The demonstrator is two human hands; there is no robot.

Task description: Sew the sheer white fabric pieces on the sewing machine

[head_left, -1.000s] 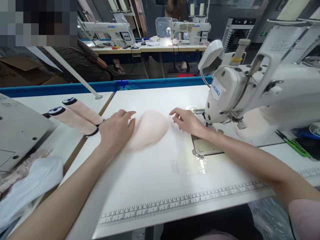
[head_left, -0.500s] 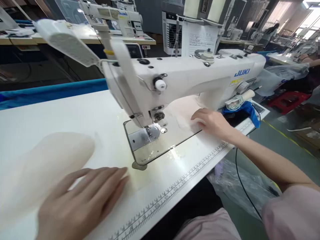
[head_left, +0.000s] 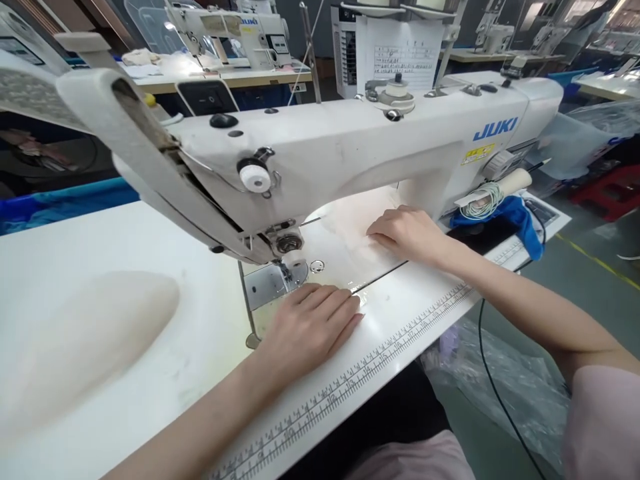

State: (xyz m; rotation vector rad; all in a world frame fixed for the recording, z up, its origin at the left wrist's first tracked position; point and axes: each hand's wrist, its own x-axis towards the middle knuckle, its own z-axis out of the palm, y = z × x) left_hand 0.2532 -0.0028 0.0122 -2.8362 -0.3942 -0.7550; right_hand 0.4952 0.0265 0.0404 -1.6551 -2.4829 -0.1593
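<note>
My left hand [head_left: 310,323] lies flat on the white sewing table [head_left: 165,373], fingers stretched out, just in front of the needle plate [head_left: 273,283] and holding nothing. My right hand [head_left: 407,233] rests palm down, fingers loosely curled, on a pale cream fabric piece [head_left: 350,230] under the arm of the white JUKI sewing machine [head_left: 350,143]. A pale pink moulded cup [head_left: 80,337] lies apart at the left of the table, untouched.
A ruler strip [head_left: 350,390] runs along the table's front edge. A cord bundle [head_left: 487,193] and blue cloth [head_left: 515,213] sit at the machine's right end. A black cable [head_left: 493,383] hangs over clear plastic bags [head_left: 500,393]. Other sewing stations [head_left: 225,33] stand behind.
The left hand left the pink cup and moved right to lie flat by the needle plate. The right hand stays on the cream fabric under the machine arm. The view shifted right and closer.
</note>
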